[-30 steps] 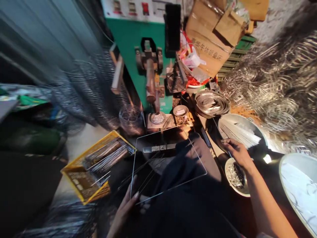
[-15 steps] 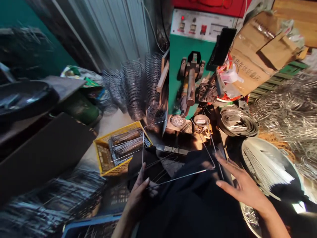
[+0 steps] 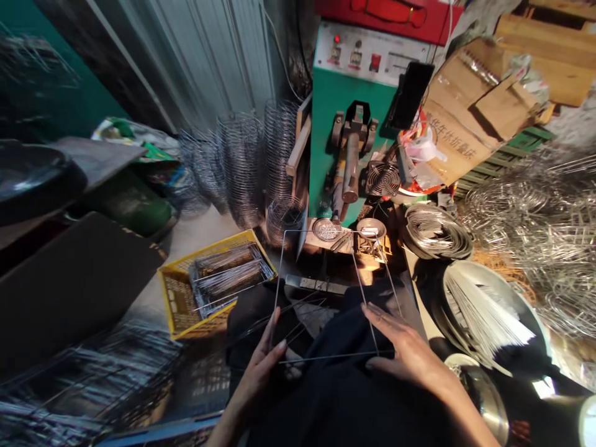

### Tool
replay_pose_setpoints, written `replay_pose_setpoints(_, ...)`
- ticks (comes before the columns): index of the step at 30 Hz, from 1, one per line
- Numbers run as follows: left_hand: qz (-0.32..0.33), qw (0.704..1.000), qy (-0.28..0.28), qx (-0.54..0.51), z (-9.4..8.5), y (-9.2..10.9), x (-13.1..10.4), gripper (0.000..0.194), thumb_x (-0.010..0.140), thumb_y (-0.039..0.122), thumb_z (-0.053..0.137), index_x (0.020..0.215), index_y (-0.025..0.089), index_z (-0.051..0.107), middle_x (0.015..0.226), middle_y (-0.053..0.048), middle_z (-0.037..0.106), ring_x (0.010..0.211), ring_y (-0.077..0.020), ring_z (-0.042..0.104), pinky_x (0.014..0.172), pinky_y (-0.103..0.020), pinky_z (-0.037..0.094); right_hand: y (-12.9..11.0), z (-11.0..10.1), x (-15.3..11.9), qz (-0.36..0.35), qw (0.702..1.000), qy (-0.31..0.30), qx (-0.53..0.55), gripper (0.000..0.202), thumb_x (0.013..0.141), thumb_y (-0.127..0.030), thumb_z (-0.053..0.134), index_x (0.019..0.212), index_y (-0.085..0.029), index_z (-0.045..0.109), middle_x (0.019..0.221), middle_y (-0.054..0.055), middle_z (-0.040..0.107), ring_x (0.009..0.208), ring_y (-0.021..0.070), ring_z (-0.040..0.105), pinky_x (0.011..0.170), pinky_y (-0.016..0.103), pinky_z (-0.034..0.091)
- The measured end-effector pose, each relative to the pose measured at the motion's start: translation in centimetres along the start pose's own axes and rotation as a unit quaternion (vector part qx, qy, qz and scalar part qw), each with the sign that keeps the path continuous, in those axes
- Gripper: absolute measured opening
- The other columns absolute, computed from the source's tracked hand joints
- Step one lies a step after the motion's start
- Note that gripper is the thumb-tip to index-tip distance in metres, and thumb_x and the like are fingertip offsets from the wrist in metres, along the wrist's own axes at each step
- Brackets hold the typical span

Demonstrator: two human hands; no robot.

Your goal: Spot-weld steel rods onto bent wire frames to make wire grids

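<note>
A bent wire frame (image 3: pixel 326 357), roughly rectangular, spans the space over my dark-clothed lap. My left hand (image 3: pixel 265 360) pinches its near left corner between thumb and fingers. At the right side of the frame, my right hand (image 3: pixel 405 351) holds the wire near the corner, fingers above and thumb below. A further length of wire (image 3: pixel 388 273) runs down behind the right fingers; whether it belongs to the frame I cannot tell. The frame's far edge passes in front of the green machine (image 3: pixel 321 155), near a small dish of metal bits (image 3: pixel 327 230).
A yellow crate (image 3: pixel 170 304) of wire rods stands to the left, with stacked wire rings (image 3: pixel 242 167) behind. To the right are a coil of metal strip (image 3: pixel 437 233), a basin (image 3: pixel 449 323) of straight wires and heaped wire pieces (image 3: pixel 535 217). A phone (image 3: pixel 412 93) hangs before the machine.
My right hand has moved left and closed in on the frame's right side. The frame has turned to sit squarer, its far edge now level. The view has shifted slightly right.
</note>
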State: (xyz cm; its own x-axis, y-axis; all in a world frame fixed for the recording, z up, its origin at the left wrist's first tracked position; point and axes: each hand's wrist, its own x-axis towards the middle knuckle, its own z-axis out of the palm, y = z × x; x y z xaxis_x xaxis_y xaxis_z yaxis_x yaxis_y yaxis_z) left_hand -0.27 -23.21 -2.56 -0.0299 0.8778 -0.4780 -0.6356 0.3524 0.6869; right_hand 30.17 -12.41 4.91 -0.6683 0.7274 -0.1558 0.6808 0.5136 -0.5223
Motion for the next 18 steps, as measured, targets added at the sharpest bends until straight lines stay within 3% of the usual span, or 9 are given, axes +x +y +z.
replay_pose_setpoints(2, 0.002, 1.000, 0.000, 0.022, 0.3, -0.1, 0.2, 0.099, 0.088, 0.038, 0.068, 0.159, 0.029, 0.001, 0.072, -0.003, 0.072, 0.051, -0.0173, 0.066, 0.052, -0.026, 0.053, 0.3, 0.2, 0.2, 0.000, 1.000, -0.006, 0.003, 0.094, 0.076, -0.031, 0.079, 0.156, -0.030, 0.030, 0.157, 0.006, 0.036, 0.143, 0.0287, 0.038, 0.121, 0.050, 0.028)
replay_pose_setpoints(4, 0.011, 0.999, 0.008, 0.034, 0.6, -0.2, 0.6, 0.098, 0.085, 0.039, 0.071, 0.159, 0.031, 0.007, 0.099, -0.010, 0.075, 0.054, -0.0153, 0.066, 0.054, -0.026, 0.054, 0.6, 0.4, 0.0, -0.001, 1.000, -0.005, 0.005, 0.092, 0.078, -0.030, 0.077, 0.156, -0.030, 0.029, 0.157, 0.006, 0.036, 0.143, 0.0280, 0.038, 0.120, 0.049, 0.031)
replay_pose_setpoints(6, 0.024, 0.999, 0.012, 0.039, 0.7, -0.3, 1.2, 0.097, 0.081, 0.039, 0.074, 0.158, 0.034, 0.016, 0.135, -0.015, 0.062, 0.058, -0.0137, 0.067, 0.057, -0.028, 0.056, 1.0, 0.6, -0.3, 0.001, 1.000, 0.006, 0.004, 0.092, 0.079, -0.031, 0.076, 0.157, -0.030, 0.026, 0.158, 0.005, 0.036, 0.143, 0.0276, 0.039, 0.119, 0.047, 0.033)
replay_pose_setpoints(8, 0.031, 0.999, 0.008, 0.035, 0.8, -0.4, 1.9, 0.098, 0.078, 0.039, 0.076, 0.158, 0.035, 0.019, 0.151, -0.016, 0.048, 0.062, -0.0151, 0.068, 0.061, -0.031, 0.057, 1.4, 0.7, -0.6, -0.001, 1.000, 0.018, 0.002, 0.090, 0.082, -0.034, 0.073, 0.158, -0.030, 0.024, 0.158, 0.005, 0.035, 0.142, 0.0273, 0.040, 0.119, 0.047, 0.035)
replay_pose_setpoints(10, 0.020, 1.000, -0.005, 0.023, 0.8, -0.4, 2.3, 0.101, 0.079, 0.039, 0.075, 0.159, 0.034, 0.014, 0.143, -0.017, 0.056, 0.061, -0.0174, 0.070, 0.060, -0.032, 0.057, 1.6, 0.5, -1.0, -0.004, 1.000, 0.027, 0.003, 0.086, 0.086, -0.037, 0.069, 0.158, -0.030, 0.023, 0.158, 0.005, 0.035, 0.142, 0.0274, 0.040, 0.118, 0.047, 0.036)
replay_pose_setpoints(13, 0.003, 1.000, -0.017, -0.001, 0.8, -0.5, 2.7, 0.104, 0.080, 0.032, 0.076, 0.159, 0.031, 0.009, 0.113, -0.014, 0.073, 0.056, -0.0173, 0.069, 0.055, -0.028, 0.055, 1.8, -0.6, -2.0, 0.016, 0.999, 0.045, 0.004, 0.080, 0.090, -0.043, 0.064, 0.158, -0.026, 0.026, 0.158, 0.007, 0.036, 0.140, 0.0289, 0.044, 0.117, 0.046, 0.040)
replay_pose_setpoints(18, 0.017, 0.999, -0.033, 0.004, 0.1, -0.8, 3.2, 0.105, 0.081, 0.025, 0.076, 0.159, 0.031, 0.006, 0.081, -0.005, 0.075, 0.059, -0.0203, 0.071, 0.057, -0.029, 0.058, 2.2, -2.8, -4.0, 0.089, 0.993, 0.083, -0.012, 0.085, 0.087, -0.053, 0.066, 0.157, -0.023, 0.029, 0.157, 0.009, 0.037, 0.139, 0.0328, 0.044, 0.113, 0.047, 0.044)
